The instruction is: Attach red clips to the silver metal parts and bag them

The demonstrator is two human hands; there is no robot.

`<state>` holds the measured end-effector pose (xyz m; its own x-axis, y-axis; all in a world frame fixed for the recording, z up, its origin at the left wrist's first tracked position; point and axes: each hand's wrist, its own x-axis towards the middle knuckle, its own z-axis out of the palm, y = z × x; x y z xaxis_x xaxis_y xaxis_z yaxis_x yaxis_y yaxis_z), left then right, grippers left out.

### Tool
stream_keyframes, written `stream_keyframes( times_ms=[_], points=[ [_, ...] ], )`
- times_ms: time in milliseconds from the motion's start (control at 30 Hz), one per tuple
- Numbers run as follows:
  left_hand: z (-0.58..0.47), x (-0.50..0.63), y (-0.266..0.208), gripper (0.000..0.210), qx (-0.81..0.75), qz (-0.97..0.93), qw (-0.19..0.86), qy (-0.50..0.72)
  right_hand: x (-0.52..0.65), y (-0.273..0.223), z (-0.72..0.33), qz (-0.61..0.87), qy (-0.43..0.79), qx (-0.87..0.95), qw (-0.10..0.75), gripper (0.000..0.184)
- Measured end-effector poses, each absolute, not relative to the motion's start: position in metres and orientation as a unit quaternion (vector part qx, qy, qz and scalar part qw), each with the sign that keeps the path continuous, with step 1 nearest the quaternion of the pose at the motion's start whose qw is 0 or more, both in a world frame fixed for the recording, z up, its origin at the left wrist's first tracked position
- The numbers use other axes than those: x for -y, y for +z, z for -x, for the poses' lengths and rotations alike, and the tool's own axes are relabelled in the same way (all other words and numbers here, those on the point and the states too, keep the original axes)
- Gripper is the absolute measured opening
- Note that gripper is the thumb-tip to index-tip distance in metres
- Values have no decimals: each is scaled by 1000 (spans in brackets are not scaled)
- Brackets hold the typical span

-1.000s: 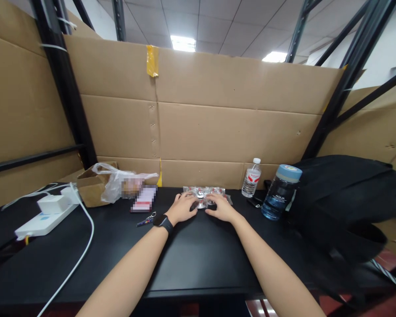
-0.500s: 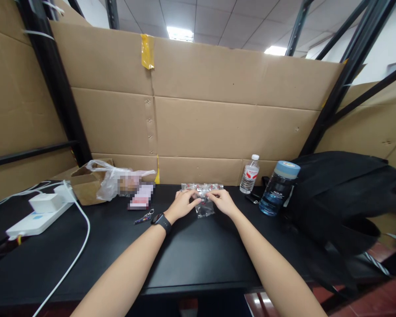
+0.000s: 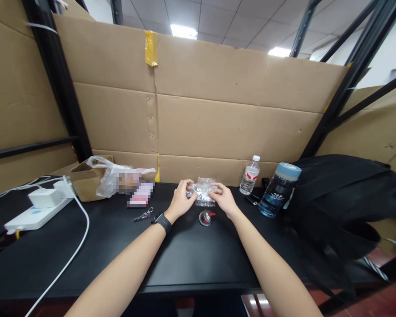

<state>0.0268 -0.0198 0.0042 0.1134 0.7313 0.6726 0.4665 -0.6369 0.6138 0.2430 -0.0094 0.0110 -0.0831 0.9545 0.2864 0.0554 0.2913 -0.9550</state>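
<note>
A crinkled clear plastic package (image 3: 205, 193) lies near the back of the black table, between my two hands. My left hand (image 3: 181, 198), with a dark watch on its wrist, has its fingers curled on the package's left side. On the right side, my right hand (image 3: 223, 200) pinches the plastic between thumb and fingers. Closer to me, apart from both hands, a small round clear item (image 3: 206, 217) with a red part rests on the table; its kind is too small to tell.
To the left are a keychain (image 3: 143, 215), a pink-white packet (image 3: 141, 195), a plastic bag (image 3: 107, 180) and a power strip (image 3: 39, 215) with a white cable. At right stand a water bottle (image 3: 250, 176), a blue-lidded bottle (image 3: 277, 193) and a black backpack (image 3: 343, 198). Cardboard (image 3: 201, 123) walls the back.
The small round item with the red part now lies by itself on the table in front of the package. Both hands have shifted slightly on the plastic, which is bunched closer between them.
</note>
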Motion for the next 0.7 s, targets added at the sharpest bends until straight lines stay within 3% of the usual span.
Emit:
stream_keyframes(
  times_ms=[133,300,400,567,700],
  points=[
    [-28,35,16,62,-345,-851,-2,397,12,12,-241,420,468,555,545,60],
    [-32,33,19,19,-360,-870,-109,319,17,17,-240,411,472,601,497,57],
    [-15,18,16,21,-446,-824,-130,323,20,25,-256,436,373,721,389,55],
    [36,-8,-3,32,-644,-701,-109,286,28,38,-285,440,298,844,77,74],
    [54,-16,-17,39,-656,-713,-53,242,31,38,-283,444,280,850,48,64]
  ],
)
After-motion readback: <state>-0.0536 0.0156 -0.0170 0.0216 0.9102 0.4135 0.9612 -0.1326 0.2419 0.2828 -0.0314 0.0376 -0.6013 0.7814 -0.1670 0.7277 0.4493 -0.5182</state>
